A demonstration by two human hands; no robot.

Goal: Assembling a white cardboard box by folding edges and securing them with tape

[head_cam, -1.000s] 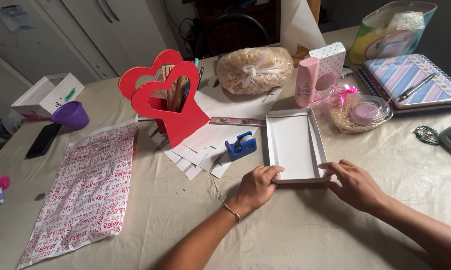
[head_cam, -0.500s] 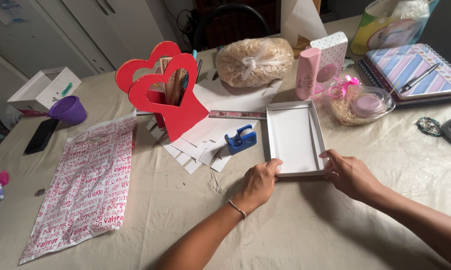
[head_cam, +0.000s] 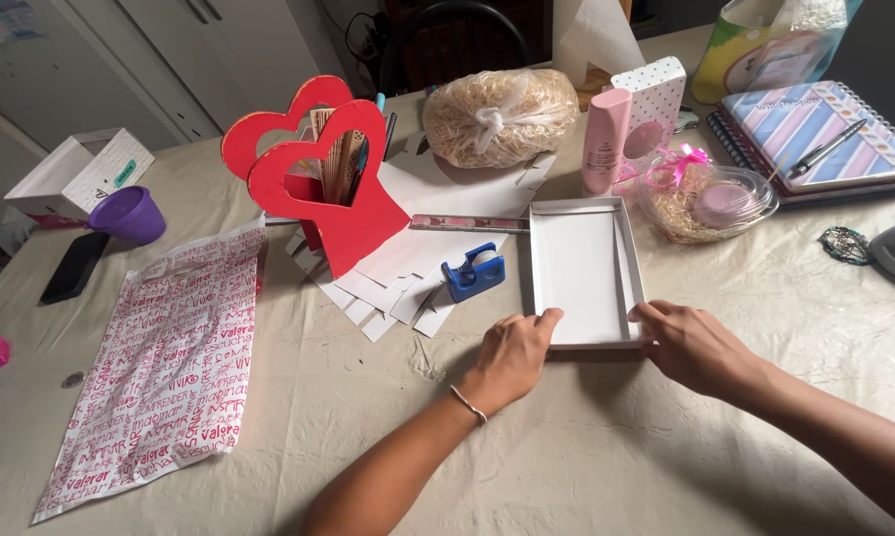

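White box tray (head_cam: 584, 270) — near edge between both hands' fingers (head_cam: 547, 320).

We see a shallow white box (head_cam: 584, 270) of matt card, smooth inside. The table (head_cam: 606, 447) wears a beige cloth, creased and dull. The red heart holder (head_cam: 340, 213) looks like painted board with a flat, slightly chalky finish. The blue tape dispenser (head_cam: 474, 271) is shiny plastic, as is the purple cup (head_cam: 132, 213). The printed bag (head_cam: 159, 362) is glossy, crinkled film. The pink tube (head_cam: 606, 141) is smooth satin plastic. Straw-like filling sits in clear, shiny wrap (head_cam: 500, 116).
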